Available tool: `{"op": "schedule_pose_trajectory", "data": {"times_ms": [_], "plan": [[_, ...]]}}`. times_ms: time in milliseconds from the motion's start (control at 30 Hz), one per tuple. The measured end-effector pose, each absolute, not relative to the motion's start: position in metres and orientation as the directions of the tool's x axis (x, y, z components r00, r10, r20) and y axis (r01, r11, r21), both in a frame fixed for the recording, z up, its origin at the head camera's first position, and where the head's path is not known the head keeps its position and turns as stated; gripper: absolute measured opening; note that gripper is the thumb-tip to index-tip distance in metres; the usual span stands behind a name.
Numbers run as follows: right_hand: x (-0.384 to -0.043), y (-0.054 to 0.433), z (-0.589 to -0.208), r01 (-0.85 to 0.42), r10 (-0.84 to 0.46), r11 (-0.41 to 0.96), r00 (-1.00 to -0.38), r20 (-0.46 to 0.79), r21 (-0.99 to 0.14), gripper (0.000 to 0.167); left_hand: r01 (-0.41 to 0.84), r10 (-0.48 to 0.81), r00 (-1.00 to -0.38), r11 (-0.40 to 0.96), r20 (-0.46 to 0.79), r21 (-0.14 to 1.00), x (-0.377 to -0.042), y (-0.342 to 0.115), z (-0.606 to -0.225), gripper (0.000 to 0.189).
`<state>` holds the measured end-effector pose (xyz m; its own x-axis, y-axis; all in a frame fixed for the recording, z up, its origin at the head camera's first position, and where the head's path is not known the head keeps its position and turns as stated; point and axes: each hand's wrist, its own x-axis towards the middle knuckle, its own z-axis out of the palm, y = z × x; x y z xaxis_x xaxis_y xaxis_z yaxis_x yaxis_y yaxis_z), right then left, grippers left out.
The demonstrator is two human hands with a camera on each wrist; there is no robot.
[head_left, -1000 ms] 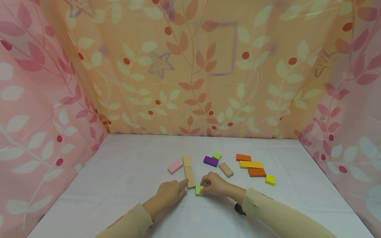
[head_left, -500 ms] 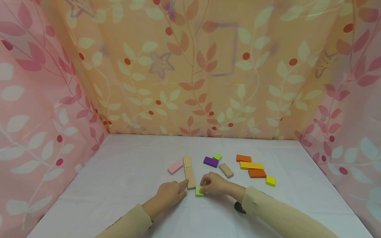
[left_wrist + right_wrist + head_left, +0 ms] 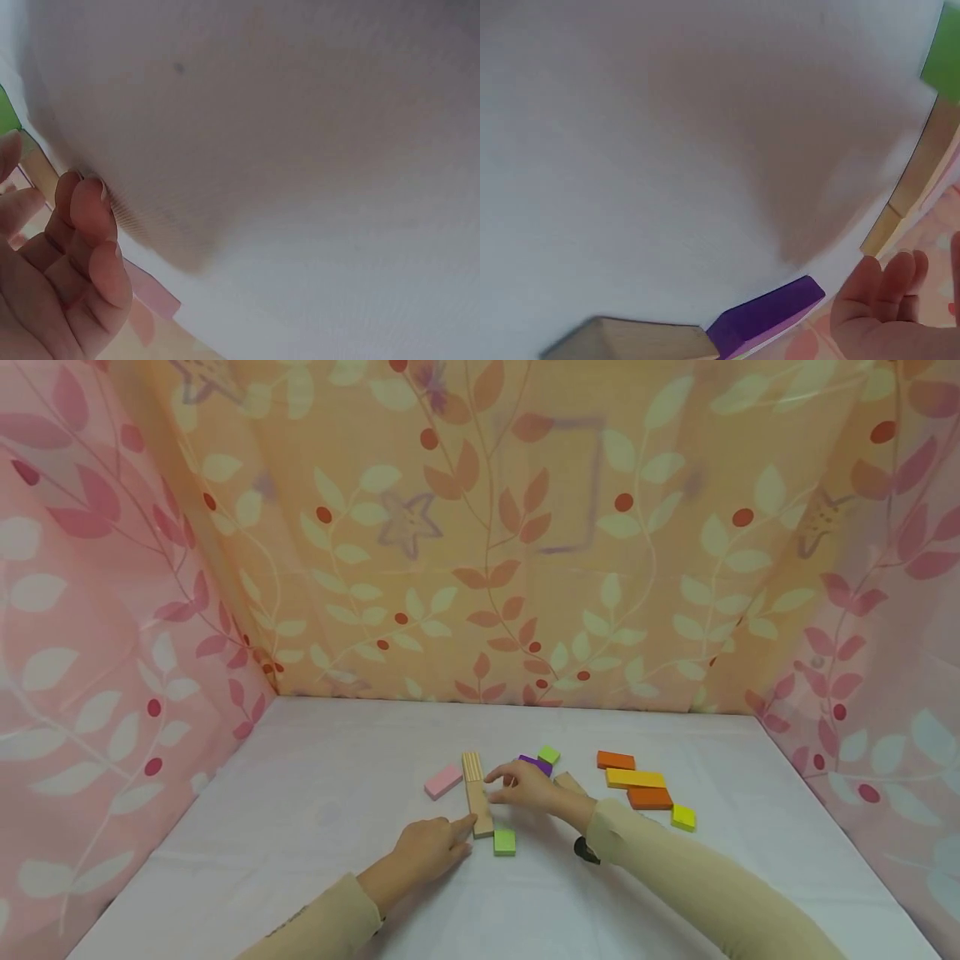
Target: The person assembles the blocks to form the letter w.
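My left hand [image 3: 427, 847] touches the lower left side of a plain wooden block [image 3: 480, 817] with its outstretched index finger; its other fingers are bent and hold nothing. At the far end of this block lies a ridged wooden block [image 3: 472, 766], in line with it. A light green square block [image 3: 505, 842] sits at the near right corner of the plain block. My right hand [image 3: 528, 787] hovers along the row's right side, thumb and index finger apart. It partly covers a purple block [image 3: 537, 763] and another wooden block [image 3: 570, 783].
Left of the row lies a pink block [image 3: 444, 782]. A second green block [image 3: 549, 755] touches the purple one. Further right are two orange blocks [image 3: 616, 760], a yellow-orange bar [image 3: 635, 778] and a yellow square block [image 3: 683, 817]. Patterned cloth walls [image 3: 480, 568] surround the white table [image 3: 360, 735].
The right hand has let go of the near green block and moved up and slightly left to the wooden row. The green block stays in place. My left hand has not moved.
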<state>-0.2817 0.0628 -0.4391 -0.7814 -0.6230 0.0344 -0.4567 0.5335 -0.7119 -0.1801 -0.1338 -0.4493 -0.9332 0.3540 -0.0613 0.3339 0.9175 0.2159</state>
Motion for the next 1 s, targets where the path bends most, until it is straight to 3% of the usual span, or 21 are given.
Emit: {"op": "schedule_pose_trajectory", "data": {"times_ms": [500,1000], "plan": [[-0.32,0.005,-0.441,-0.467,-0.62,0.659,-0.781,-0.073,-0.59,0.045,0.366,0.385,-0.922,0.905,-0.05,0.215,-0.183,-0.137,-0.456,0.047],[-0.337,-0.015,-0.454,-0.433,-0.583,0.715,-0.803,-0.125,-0.549,0.04,0.356,0.374,-0.925,0.913,-0.059,0.201,-0.184,-0.137,-0.459,0.047]]}}
